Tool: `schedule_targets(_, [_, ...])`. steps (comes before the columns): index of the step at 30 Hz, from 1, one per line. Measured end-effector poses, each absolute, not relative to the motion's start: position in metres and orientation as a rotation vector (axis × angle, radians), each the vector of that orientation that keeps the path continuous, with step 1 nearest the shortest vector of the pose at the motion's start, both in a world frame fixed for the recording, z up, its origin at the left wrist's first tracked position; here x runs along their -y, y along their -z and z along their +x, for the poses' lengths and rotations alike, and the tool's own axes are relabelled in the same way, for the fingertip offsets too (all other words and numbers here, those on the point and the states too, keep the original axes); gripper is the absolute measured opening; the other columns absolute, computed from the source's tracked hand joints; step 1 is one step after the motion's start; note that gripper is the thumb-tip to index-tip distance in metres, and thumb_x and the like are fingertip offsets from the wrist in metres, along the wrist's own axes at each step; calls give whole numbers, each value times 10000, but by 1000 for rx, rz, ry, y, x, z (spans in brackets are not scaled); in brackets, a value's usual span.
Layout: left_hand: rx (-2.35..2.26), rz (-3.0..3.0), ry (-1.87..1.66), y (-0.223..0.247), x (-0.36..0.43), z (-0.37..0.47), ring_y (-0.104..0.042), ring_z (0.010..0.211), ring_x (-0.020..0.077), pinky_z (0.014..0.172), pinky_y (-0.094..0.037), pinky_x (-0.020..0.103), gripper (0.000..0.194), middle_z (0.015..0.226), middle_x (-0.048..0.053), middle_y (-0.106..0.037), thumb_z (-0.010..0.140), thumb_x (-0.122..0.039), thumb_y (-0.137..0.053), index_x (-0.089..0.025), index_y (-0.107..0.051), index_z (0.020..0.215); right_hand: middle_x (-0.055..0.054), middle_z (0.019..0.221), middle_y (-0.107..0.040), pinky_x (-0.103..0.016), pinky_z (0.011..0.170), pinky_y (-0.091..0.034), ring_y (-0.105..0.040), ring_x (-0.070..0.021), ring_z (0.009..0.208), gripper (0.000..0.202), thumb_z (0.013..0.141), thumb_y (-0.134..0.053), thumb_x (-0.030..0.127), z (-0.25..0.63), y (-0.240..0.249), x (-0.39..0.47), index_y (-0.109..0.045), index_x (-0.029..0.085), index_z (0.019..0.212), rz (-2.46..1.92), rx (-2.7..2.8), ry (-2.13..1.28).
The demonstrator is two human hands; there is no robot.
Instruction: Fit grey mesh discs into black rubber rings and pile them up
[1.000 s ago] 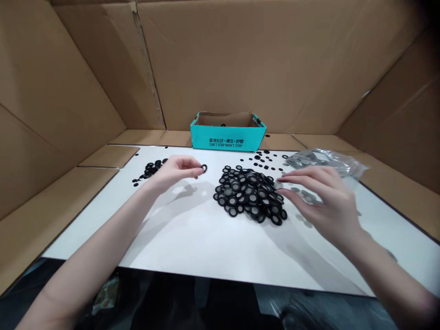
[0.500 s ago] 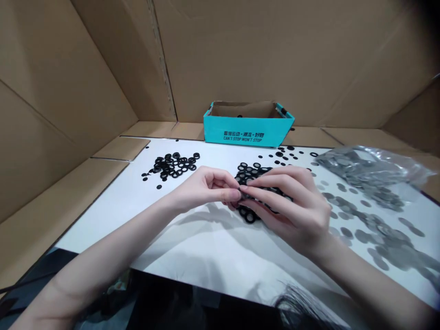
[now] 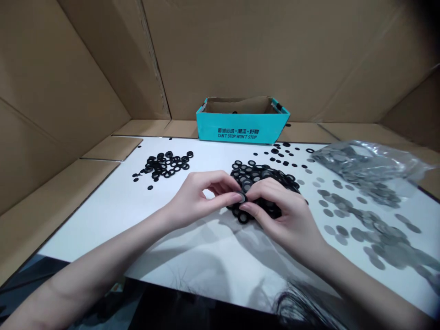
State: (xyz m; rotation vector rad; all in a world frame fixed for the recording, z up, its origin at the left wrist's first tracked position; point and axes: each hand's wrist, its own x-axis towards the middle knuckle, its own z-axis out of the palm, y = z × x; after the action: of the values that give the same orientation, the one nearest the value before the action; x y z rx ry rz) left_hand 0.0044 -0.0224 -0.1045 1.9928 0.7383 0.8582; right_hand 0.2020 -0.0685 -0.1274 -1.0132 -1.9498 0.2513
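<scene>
Both hands are meeting over the middle pile point(image 3: 264, 183) on the white surface point(image 3: 206, 238). The left hand point(image 3: 195, 199) and right hand point(image 3: 282, 215) are together pinching one black ring with a grey disc point(image 3: 242, 198), each grip clenched on it, fingertips touching. Three heaps are lying there: black rings point(image 3: 165, 164), assembled pieces, grey discs point(image 3: 360, 215); too many to count. One teal box point(image 3: 242, 121) is standing behind.

A single head-worn camera looks forward and down from close above the white surface point(image 3: 192, 256), facing the cardboard back wall point(image 3: 261, 50) and teal box point(image 3: 240, 128).
</scene>
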Motion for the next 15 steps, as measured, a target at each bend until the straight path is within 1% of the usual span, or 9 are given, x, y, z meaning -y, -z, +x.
schedule_targets(2, [-699, 2082, -869, 105, 21, 4, -642, 724, 104, 685, -516, 201, 72, 835, 31, -717, 874, -201, -673, -142, -713, 882, -8, 682, -658, -303, 611, -495, -586, -169, 676, 164, 874, -626, 116, 202, 129, 68, -582, 223, 757, -1006, 1970, -224])
schedule_targets(5, [-699, 2122, -852, 107, 22, 4, -612, 685, 95, 657, -498, 193, 95, 774, 18, -692, 878, -204, -669, -140, -689, 811, -5, 664, -650, -306, 607, -485, -578, -168, 663, 174, 868, -622, 114, 202, 131, 67, -572, 221, 740, -1019, 1966, -192])
schedule_targets(9, [-722, 2085, -831, 109, 24, 7, -580, 657, 89, 615, -468, 185, 147, 723, 7, -653, 897, -240, -643, -137, -655, 792, 4, 655, -642, -280, 584, -473, -571, -152, 643, 182, 870, -611, 115, 202, 131, 67, -568, 215, 724, -1033, 1950, -306])
schedule_targets(12, [-704, 2086, -782, 109, 24, 7, -580, 674, 86, 638, -468, 182, 138, 745, 7, -648, 911, -233, -614, -136, -636, 816, 8, 658, -633, -272, 586, -469, -576, -147, 645, 184, 871, -607, 116, 203, 128, 66, -568, 215, 720, -1041, 1940, -402])
schedule_targets(15, [-683, 2084, -665, 107, 22, 3, -593, 698, 94, 657, -481, 193, 135, 777, 15, -651, 922, -241, -592, -139, -619, 839, 5, 668, -639, -284, 618, -467, -575, -155, 675, 188, 877, -604, 118, 205, 123, 67, -570, 218, 721, -1034, 1974, -406])
